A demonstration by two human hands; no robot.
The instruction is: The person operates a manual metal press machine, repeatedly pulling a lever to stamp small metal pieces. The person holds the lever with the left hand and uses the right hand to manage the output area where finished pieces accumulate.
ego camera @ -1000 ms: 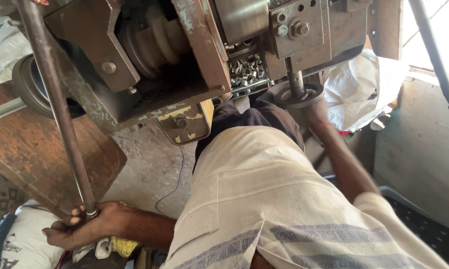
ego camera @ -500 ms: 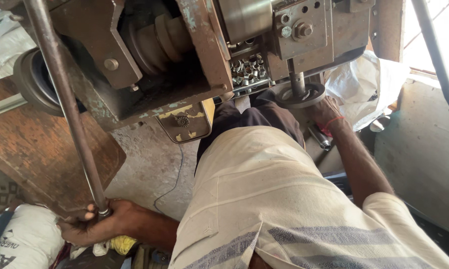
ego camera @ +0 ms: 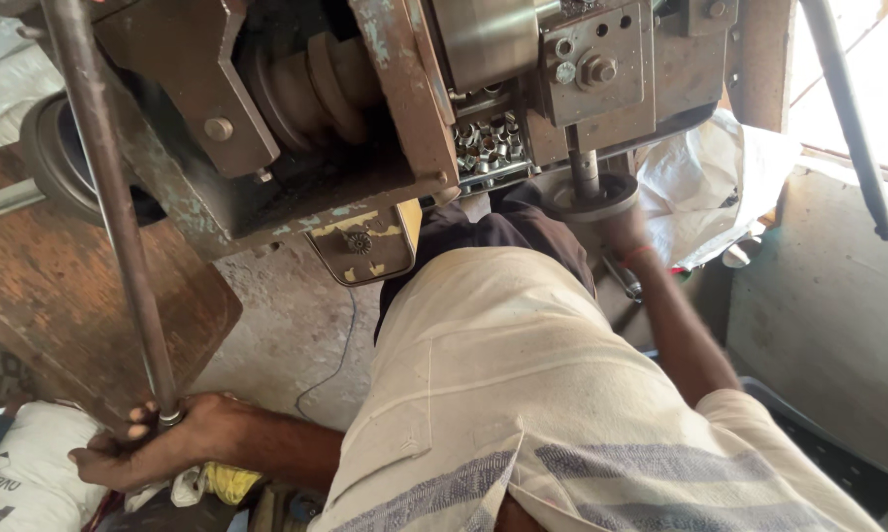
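The press (ego camera: 365, 108) fills the space above my lap. My left hand (ego camera: 143, 443) is wrapped around the bottom of its long lever (ego camera: 109, 212). My right hand (ego camera: 621, 232) reaches under the round die (ego camera: 587, 195); its grip I cannot tell.

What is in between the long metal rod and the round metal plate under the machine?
In the head view, the machine's grooved pulley and a tray of small metal pieces lie between the rod and the plate.
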